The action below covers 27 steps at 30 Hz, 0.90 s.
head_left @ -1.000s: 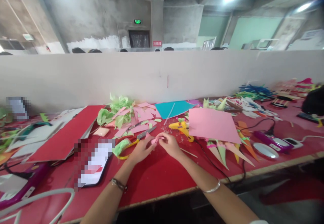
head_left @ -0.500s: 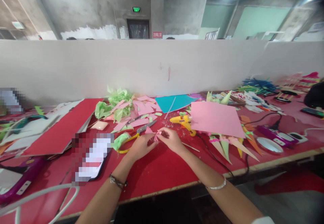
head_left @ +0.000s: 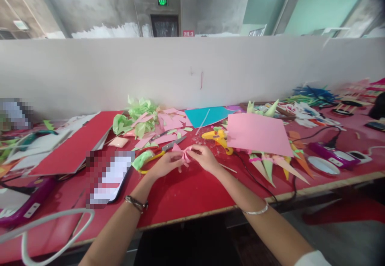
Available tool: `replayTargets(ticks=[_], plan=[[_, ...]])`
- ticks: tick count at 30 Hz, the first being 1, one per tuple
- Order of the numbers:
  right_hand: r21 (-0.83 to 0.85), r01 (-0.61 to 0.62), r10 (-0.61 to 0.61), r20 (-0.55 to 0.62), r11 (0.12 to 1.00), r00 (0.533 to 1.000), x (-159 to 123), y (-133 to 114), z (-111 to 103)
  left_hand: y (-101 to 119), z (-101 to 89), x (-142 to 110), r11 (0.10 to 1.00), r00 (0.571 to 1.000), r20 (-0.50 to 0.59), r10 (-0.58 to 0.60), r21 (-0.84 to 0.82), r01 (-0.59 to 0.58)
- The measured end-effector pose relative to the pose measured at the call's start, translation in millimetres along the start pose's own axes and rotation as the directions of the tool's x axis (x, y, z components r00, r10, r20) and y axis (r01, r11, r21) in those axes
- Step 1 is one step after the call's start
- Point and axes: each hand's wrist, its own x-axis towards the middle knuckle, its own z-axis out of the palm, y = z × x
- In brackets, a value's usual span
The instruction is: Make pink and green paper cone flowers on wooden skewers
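Observation:
Between my two hands is a small curled piece of pink paper (head_left: 187, 152), held above the red tabletop. My left hand (head_left: 166, 164) pinches its left side, and a pointed pink bit sticks up past the fingers. On the other side, my right hand (head_left: 205, 158) grips the curl between thumb and fingers. Yellow-handled scissors (head_left: 165, 150) lie just beyond my left hand, with crumpled green paper (head_left: 143, 160) on their handles. A yellow glue gun (head_left: 219, 139) rests past my right hand, and a thin stick (head_left: 227, 168) lies beside that wrist.
A pink sheet (head_left: 258, 134) lies on paper cones (head_left: 268, 172) at the right. Green and pink scraps (head_left: 170, 123) and a teal sheet (head_left: 207, 116) are at the back. To the left are a phone (head_left: 112, 178) and red card (head_left: 75, 148). A white partition (head_left: 135, 73) stands behind.
The camera view has tilted slightly down. My fingers have shifted around the pink paper, and the left hand's fingers now reach further beneath it.

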Motion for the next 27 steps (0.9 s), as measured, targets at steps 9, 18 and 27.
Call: replayTargets(ticks=[9, 18, 27], plan=[[-0.050, 0.079, -0.079, 0.011, 0.996, 0.997, -1.9, 2.8, 4.0, -2.2, 4.5, 1.1, 0.999, 1.000, -0.023, -0.002, -0.046, 0.001], [-0.122, 0.162, -0.171, -0.067, 0.979, 0.983, -2.1, 1.7, 1.5, -10.0, -1.8, 4.0, 0.992, 0.978, -0.207, 0.036, -0.114, -0.061], [-0.199, 0.225, -0.236, -0.033, 0.954, 0.971, -1.6, 5.7, 0.1, -12.6, 1.5, 5.1, 0.988, 0.991, -0.127, 0.050, -0.136, -0.067]])
